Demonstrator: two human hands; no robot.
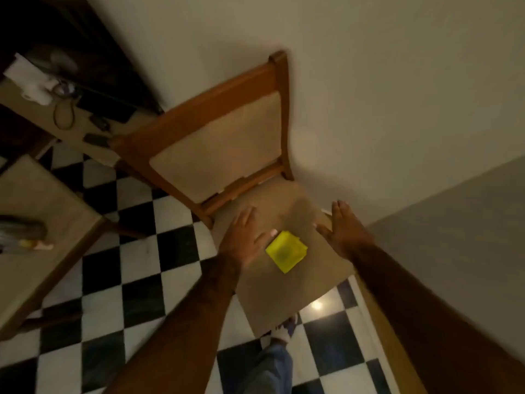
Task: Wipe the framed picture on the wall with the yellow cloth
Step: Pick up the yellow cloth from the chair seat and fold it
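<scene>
View from the head camera, looking down. The yellow cloth (286,250) is a small, bright, folded square with layered edges showing at its upper right corner; it lies flat on the beige padded seat of a wooden chair (216,149), turned so that one corner points toward the viewer. The chair stands against a pale wall (369,81) on a black-and-white checkered floor (136,282).

The left hand (246,237) is spread flat, palm down, fingers extended, holding nothing; its thumb tip reaches the cloth's upper left edge, though whether it touches cannot be determined. The right hand (343,228) is likewise open and empty, palm down, fingers together, to the right of the cloth and apart from it. The cloth thus lies between the two hands, nearer the left.

The frame is dim and softened by motion blur. A table (37,231) at left is cut off by the edge; the small objects on the surface at upper left are indistinct. A trouser leg and foot (279,336) appear beneath the seat's front edge.
</scene>
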